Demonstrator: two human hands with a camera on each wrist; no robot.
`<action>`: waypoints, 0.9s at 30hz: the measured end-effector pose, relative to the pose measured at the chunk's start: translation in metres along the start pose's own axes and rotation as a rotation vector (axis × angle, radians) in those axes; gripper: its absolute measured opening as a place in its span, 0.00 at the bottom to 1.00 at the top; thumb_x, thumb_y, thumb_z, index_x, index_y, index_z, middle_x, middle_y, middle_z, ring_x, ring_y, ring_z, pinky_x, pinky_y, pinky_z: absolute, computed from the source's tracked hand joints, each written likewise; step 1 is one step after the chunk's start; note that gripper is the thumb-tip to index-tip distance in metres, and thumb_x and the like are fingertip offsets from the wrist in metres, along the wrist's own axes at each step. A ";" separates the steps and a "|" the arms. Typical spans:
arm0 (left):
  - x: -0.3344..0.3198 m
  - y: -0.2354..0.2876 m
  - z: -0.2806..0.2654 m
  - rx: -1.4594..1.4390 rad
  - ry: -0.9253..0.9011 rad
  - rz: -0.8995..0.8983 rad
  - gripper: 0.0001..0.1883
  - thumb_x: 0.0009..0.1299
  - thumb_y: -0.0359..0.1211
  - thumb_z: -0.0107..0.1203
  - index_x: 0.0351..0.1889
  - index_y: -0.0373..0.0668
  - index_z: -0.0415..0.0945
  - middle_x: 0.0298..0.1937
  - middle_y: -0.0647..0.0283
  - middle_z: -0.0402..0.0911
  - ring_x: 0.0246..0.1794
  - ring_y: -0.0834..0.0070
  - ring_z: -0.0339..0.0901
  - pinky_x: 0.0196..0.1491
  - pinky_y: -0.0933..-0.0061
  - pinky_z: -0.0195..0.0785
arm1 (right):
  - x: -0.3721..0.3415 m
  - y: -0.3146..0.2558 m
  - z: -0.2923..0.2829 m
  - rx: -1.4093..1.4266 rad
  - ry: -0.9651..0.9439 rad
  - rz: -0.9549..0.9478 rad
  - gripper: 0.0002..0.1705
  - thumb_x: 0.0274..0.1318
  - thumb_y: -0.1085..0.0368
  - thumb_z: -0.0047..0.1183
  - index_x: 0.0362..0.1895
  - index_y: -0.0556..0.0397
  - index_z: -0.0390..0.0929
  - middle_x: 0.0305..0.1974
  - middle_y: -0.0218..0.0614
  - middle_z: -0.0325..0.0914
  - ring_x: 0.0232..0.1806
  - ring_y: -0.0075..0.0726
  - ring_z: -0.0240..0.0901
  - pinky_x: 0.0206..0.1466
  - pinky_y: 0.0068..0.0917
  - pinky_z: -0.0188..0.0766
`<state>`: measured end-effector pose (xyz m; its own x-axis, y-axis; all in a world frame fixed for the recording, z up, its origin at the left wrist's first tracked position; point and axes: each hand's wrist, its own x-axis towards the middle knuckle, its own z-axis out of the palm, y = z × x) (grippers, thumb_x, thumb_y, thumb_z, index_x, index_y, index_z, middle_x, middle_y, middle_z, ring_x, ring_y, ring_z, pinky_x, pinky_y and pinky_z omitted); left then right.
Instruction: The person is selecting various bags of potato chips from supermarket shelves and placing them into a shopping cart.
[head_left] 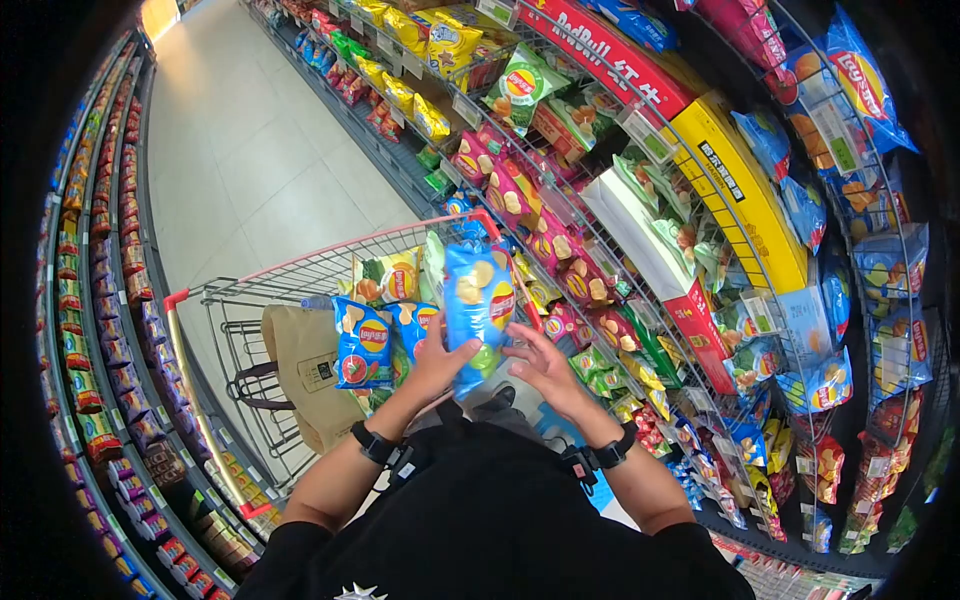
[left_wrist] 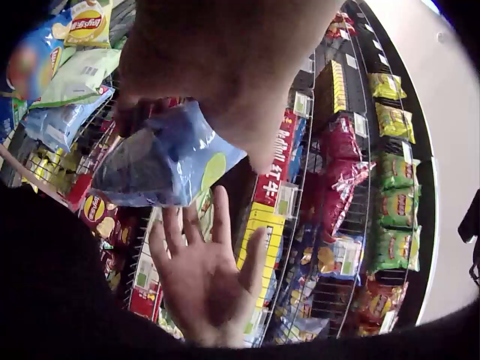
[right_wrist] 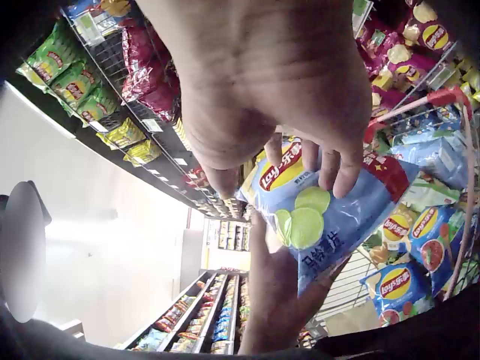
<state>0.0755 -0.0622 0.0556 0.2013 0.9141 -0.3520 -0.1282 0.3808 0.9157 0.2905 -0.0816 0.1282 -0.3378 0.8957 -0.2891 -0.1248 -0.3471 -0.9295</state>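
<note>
My left hand (head_left: 438,366) grips a blue bag of Lay's potato chips (head_left: 476,300), its thumb across the front near the lower end. Lime slices and the Lay's logo show on the bag in the right wrist view. My right hand (head_left: 546,372) is beside it with fingers spread; the left wrist view shows its bare palm (left_wrist: 206,289). In the right wrist view its fingers overlap the bag's front. Below and to the left, a wire shopping cart (head_left: 177,299) carries more chip bags, among them a blue one (head_left: 363,345) with a red picture.
A brown paper bag (head_left: 312,385) stands inside the cart. Shelves of chip bags rise on the right, with a Red Bull box (head_left: 615,60) and a yellow box (head_left: 745,190). Another snack shelf (head_left: 108,300) lines the left. A tiled aisle (head_left: 245,120) runs ahead.
</note>
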 end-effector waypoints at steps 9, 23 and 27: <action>-0.002 -0.005 -0.021 -0.470 -0.143 -0.173 0.28 0.70 0.38 0.58 0.64 0.34 0.63 0.57 0.56 0.76 0.53 0.70 0.76 0.54 0.69 0.72 | 0.019 0.032 -0.010 -0.060 0.126 0.294 0.38 0.61 0.56 0.58 0.68 0.59 0.55 0.57 0.45 0.70 0.60 0.35 0.67 0.60 0.36 0.69; -0.016 -0.040 -0.061 -0.084 -0.277 -0.733 0.33 0.69 0.51 0.56 0.64 0.38 0.63 0.53 0.60 0.79 0.49 0.72 0.80 0.42 0.68 0.79 | 0.010 0.066 -0.001 0.062 0.026 0.659 0.38 0.62 0.53 0.56 0.70 0.50 0.53 0.57 0.39 0.72 0.54 0.42 0.76 0.51 0.46 0.77; -0.011 -0.053 -0.086 -0.138 -0.180 -0.670 0.33 0.68 0.45 0.59 0.65 0.37 0.62 0.55 0.58 0.78 0.51 0.71 0.79 0.49 0.67 0.76 | 0.011 0.070 -0.002 0.086 -0.056 0.647 0.36 0.63 0.52 0.55 0.69 0.51 0.55 0.60 0.38 0.69 0.55 0.43 0.75 0.51 0.43 0.76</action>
<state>-0.0032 -0.0806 -0.0058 0.4355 0.4439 -0.7831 -0.0400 0.8786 0.4758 0.2804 -0.0956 0.0592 -0.4171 0.4833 -0.7697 0.0469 -0.8343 -0.5493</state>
